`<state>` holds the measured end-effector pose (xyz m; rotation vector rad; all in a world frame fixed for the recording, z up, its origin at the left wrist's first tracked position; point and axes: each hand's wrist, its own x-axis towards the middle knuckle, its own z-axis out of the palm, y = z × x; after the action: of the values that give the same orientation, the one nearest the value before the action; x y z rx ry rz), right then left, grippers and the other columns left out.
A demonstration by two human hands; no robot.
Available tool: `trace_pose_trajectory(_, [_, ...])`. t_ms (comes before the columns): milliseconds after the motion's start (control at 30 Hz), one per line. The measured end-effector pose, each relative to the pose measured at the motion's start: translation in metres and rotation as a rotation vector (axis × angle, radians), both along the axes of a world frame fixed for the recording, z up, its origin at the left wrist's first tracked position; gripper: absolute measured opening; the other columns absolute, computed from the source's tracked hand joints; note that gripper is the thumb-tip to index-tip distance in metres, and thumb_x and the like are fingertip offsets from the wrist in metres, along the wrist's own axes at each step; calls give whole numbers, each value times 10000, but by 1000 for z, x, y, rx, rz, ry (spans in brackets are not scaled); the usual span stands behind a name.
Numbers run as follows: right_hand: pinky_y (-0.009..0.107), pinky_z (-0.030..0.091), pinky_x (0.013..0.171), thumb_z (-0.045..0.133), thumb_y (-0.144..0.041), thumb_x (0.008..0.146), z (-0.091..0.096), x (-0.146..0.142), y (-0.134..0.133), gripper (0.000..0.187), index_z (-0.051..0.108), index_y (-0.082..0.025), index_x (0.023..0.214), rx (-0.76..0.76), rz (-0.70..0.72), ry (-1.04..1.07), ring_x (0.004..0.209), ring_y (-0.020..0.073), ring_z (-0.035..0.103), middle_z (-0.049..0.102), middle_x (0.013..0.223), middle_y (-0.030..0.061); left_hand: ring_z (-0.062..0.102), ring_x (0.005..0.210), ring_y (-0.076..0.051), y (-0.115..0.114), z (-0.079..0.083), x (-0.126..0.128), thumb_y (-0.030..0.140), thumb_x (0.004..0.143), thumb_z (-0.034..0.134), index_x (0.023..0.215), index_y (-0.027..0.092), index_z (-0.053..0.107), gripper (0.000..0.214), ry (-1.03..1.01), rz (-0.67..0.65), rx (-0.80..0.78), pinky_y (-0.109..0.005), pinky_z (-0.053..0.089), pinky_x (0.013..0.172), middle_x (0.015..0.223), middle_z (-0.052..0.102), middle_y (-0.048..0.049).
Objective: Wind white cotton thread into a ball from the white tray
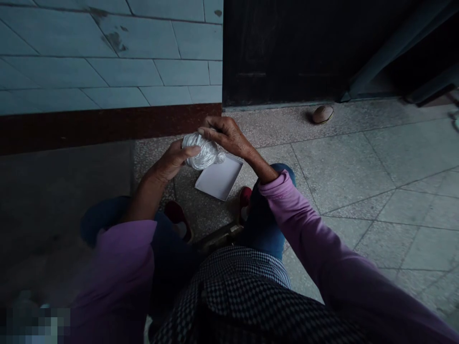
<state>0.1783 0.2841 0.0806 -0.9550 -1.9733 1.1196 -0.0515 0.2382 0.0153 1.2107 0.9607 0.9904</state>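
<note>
The left hand (174, 161) was half closed, its fingers curled against one side of a shiny white bundle (202, 152). The right hand (224, 134) arched over the top, fingers bent down onto it. The bundle sat between both palms, and this two-sided grip seemed to keep its loose folds gathered. Just below the hands, a white card (218, 178) lay on the floor tiles (340, 162), beside a red shoe (245, 197).

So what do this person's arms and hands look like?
The left sleeve and right sleeve are long and pinkish-purple, ending short of the wrists. The left hand and right hand are bare, with no gloves.
</note>
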Motion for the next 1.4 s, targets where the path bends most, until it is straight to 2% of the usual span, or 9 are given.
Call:
trace_pose_trajectory(200, [344, 498, 805, 908, -493, 1266, -6, 2, 10, 672, 485, -300, 782, 11, -41, 89, 886, 221, 541, 519, 789, 5, 898, 1152, -450, -1, -7, -12, 743, 744, 1074, 1200, 167, 874, 761, -94, -80, 0, -504, 760, 988, 1047, 920, -160])
trace_pose_trajectory(367, [347, 505, 813, 945, -530, 1232, -14, -6, 13, 704, 453, -296, 786, 19, -47, 141, 864, 216, 496, 445, 806, -15, 852, 1465, -541, -7, -5, -12, 841, 737, 1075, 1310, 189, 899, 886, -260, -91, 61, -650, 721, 1281, 1237, 951, -197])
trace_pose_trajectory(500, [366, 562, 878, 880, -653, 1254, -25, -18, 16, 688, 489, -297, 814, 12, -49, 173, 889, 220, 532, 498, 846, -5, 810, 1572, -518, -11, 5, -4, 943, 747, 1037, 1439, 251, 881, 991, -339, -43, 116, -654, 677, 1373, 1368, 954, -175])
trace_pose_trajectory(733, [458, 661, 1122, 627, -644, 1322, -34, -30, 12, 468, 619, -313, 992, 81, -163, 20, 1128, 316, 736, 798, 1090, 102, 706, 1708, -555, -13, 17, 12, 948, 747, 972, 1449, 274, 793, 989, -358, 246, 33, -649, 766, 1223, 1625, 874, -213])
trace_pose_trajectory(900, [392, 590, 1017, 628, -634, 1349, -35, -31, 5, 464, 653, -308, 1020, 97, -137, -189, 1167, 285, 739, 775, 992, 88, 759, 1627, -509, -9, 18, 2, 1017, 810, 865, 1477, 334, 729, 965, -315, 282, 37, -498, 794, 970, 1669, 857, -172])
trace_pose_trajectory(1033, [371, 523, 1014, 592, -524, 1376, -35, -31, -1, 475, 589, -311, 951, 84, -105, -203, 1129, 233, 695, 760, 952, 55, 734, 1642, -502, -8, 20, -4, 1039, 734, 896, 1451, 353, 741, 1004, -311, 308, 9, -447, 759, 866, 1721, 842, -128])
trace_pose_trajectory(1167, [377, 525, 1035, 616, -350, 1362, -36, -28, -4, 474, 544, -319, 895, 55, -117, -210, 1103, 225, 685, 750, 900, 33, 638, 1740, -512, -6, 21, 1, 1033, 645, 966, 1401, 335, 744, 1052, -300, 339, 3, -487, 767, 971, 1718, 836, -139])
trace_pose_trajectory(1300, [350, 535, 1069, 682, -146, 1311, -43, -24, -3, 502, 500, -320, 877, 89, -127, -241, 1071, 209, 685, 780, 945, 24, 563, 1805, -509, -2, 16, 9, 977, 575, 1046, 1284, 291, 737, 1034, -298, 347, 20, -540, 727, 1236, 1681, 830, -176])
trace_pose_trajectory(1400, [347, 574, 1081, 696, -155, 1305, -46, -20, -4, 498, 511, -329, 876, 110, -133, -266, 1121, 245, 740, 830, 1006, 50, 591, 1784, -482, -2, 13, 14, 948, 699, 999, 1276, 278, 738, 922, -344, 368, 37, -581, 697, 1317, 1672, 818, -160])
